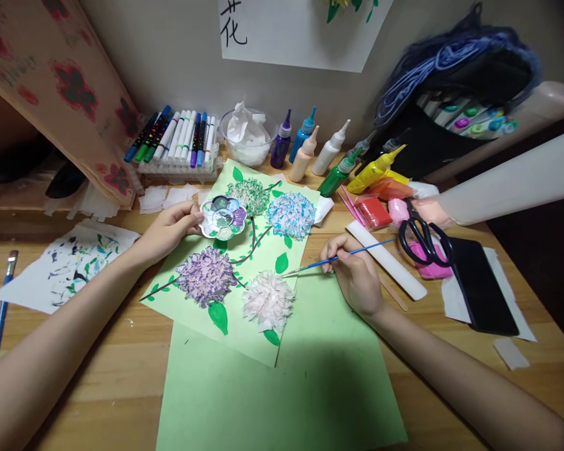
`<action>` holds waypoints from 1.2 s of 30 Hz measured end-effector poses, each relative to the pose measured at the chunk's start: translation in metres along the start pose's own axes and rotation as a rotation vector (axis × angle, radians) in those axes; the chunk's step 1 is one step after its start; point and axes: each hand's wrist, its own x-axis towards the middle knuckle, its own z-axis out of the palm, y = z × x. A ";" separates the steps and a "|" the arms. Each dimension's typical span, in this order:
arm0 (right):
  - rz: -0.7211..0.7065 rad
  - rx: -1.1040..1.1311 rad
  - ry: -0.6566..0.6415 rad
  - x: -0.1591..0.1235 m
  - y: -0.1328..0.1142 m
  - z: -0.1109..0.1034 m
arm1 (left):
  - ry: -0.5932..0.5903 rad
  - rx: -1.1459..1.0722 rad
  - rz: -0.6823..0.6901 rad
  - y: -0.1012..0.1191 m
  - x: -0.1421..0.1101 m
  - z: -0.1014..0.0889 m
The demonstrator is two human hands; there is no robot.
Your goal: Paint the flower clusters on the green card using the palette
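Note:
My left hand (176, 228) pinches the edge of a flower-shaped paint palette (223, 217), whose wells hold purple, green and white paint. Between the fingers of my right hand (355, 269) is a thin blue paintbrush (326, 259), its tip at the upper right edge of a pale pinkish-white paper flower (269, 300). That flower sits on a light green sheet (249, 338) with painted branches and leaves. Also on the sheet are a purple flower (207, 275), a blue-tipped flower (291, 215) and a green-tipped flower (249, 195), the last partly behind the palette.
Paint bottles (305, 153) and a marker rack (178, 141) stand along the wall near a bowl of tissue (248, 134). To the right lie scissors (425, 241), a white roller (388, 260) and a black phone (482, 285). A paint-smeared paper (75, 263) lies left.

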 end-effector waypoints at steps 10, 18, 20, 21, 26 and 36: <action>-0.012 -0.009 -0.032 -0.002 0.002 -0.001 | -0.003 -0.010 -0.004 0.001 -0.001 0.000; -0.014 0.031 -0.064 -0.002 0.001 -0.001 | 0.007 0.026 -0.002 0.003 0.000 0.001; -0.007 0.034 -0.073 -0.003 0.001 -0.002 | 0.002 0.038 -0.015 0.004 -0.001 0.001; -0.014 0.046 -0.067 -0.003 0.002 -0.002 | -0.001 0.044 -0.020 0.005 -0.001 0.001; 0.012 0.067 -0.086 -0.003 0.002 -0.003 | -0.022 0.029 -0.009 0.004 -0.001 0.001; 0.077 0.115 -0.048 0.002 0.000 0.001 | -0.033 0.008 -0.003 0.004 -0.001 0.000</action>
